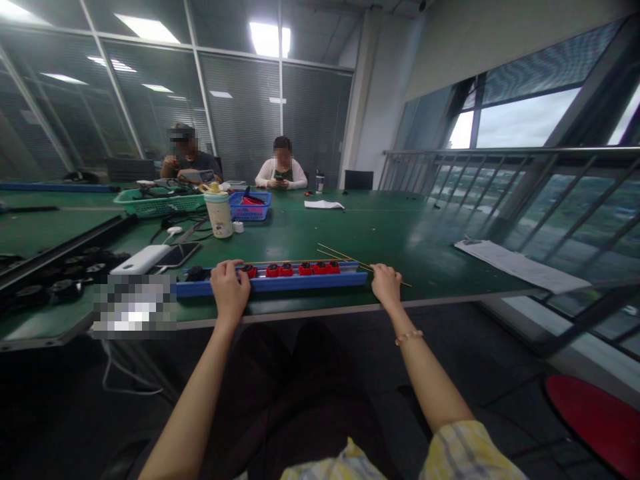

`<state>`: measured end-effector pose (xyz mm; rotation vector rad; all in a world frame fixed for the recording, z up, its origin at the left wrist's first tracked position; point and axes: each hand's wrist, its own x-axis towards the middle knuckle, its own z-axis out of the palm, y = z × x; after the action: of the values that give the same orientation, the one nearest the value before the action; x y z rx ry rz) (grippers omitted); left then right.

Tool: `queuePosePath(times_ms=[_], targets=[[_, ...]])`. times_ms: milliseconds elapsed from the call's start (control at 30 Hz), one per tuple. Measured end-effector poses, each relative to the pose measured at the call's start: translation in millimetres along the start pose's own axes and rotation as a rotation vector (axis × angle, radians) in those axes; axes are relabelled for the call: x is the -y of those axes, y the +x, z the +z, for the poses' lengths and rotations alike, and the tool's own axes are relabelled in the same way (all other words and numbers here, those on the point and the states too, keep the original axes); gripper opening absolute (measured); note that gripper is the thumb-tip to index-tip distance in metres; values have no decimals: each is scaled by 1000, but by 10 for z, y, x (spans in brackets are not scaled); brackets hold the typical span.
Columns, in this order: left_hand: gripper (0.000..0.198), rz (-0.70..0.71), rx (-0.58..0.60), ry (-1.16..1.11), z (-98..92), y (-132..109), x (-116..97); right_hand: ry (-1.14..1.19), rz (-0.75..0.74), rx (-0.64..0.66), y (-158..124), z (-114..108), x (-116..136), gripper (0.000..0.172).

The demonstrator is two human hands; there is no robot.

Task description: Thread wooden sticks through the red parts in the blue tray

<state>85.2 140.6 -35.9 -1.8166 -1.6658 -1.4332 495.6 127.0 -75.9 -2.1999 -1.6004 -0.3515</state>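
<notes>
A long blue trough (310,283) lies along the table's near edge, with several red blocks with dark tops (305,268) in a row inside it. Over its left part my left hand (230,287) is closed, fingers curled across the channel beside one red block (249,271). Just past the trough's right end, my right hand (387,285) is closed with the fingertips pinched at thin yellowish sticks (345,256). These sticks stretch left behind the trough, and a stick's end shows right of that hand. A dark piece (198,274) sits in the trough's left end.
A white power bank (141,259) and a phone (179,255) lie left of the trough. Behind stand a cream bottle (219,215), a blue basket (250,208) and a green basket (163,203). Papers on a clipboard (520,265) lie right. Two people sit across the table.
</notes>
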Motion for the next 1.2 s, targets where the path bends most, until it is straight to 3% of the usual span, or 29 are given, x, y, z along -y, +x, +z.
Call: queuePosePath(times_ms=[133, 400, 500, 733, 933, 1200], targets=[[29, 7, -2, 15, 2, 1, 2, 26, 10, 93, 48, 35, -22, 45], [29, -4, 5, 17, 1, 1, -5, 23, 117, 13, 53, 65, -19, 29], [29, -1, 6, 13, -1, 1, -6, 53, 108, 53, 75, 73, -24, 31], [29, 6, 4, 6, 0, 1, 0, -26, 186, -8, 64, 104, -11, 39], [28, -5, 10, -2, -10, 2, -11, -36, 130, 21, 65, 115, -17, 41], [29, -4, 19, -9, 12, 0, 15, -15, 167, 28, 29, 5, 36, 32]])
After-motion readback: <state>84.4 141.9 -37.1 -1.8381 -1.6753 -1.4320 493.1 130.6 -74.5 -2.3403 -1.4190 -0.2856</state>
